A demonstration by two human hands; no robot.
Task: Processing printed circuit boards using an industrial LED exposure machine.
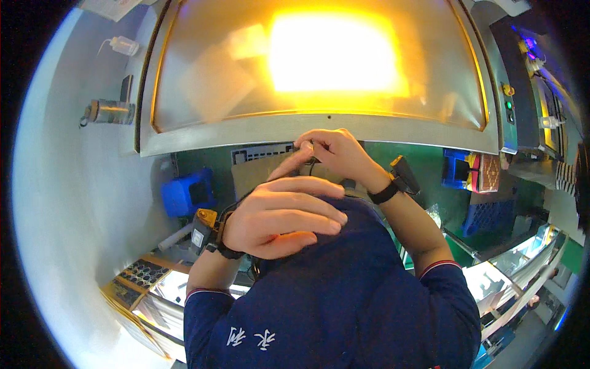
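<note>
The left hand [279, 215] lies flat and relaxed on the dark blue shirt [344, 295], with its fingers loose and nothing in it. It wears a black wrist strap with a small yellow and black box [203, 230] beside it.

The right hand [332, 154] is higher up, just under the grey metal frame [319, 130] of the big glowing yellow window [319, 61]. Its fingertips pinch a thin black wire [312, 161] that hangs down a little from the fingers. This hand has a black wrist band [385, 192] with a small black box on it too.

A blue plastic box [186, 192] sits off to the left. A clear squeeze bottle [123, 45] stands on the pale wall side, far from both hands.
</note>
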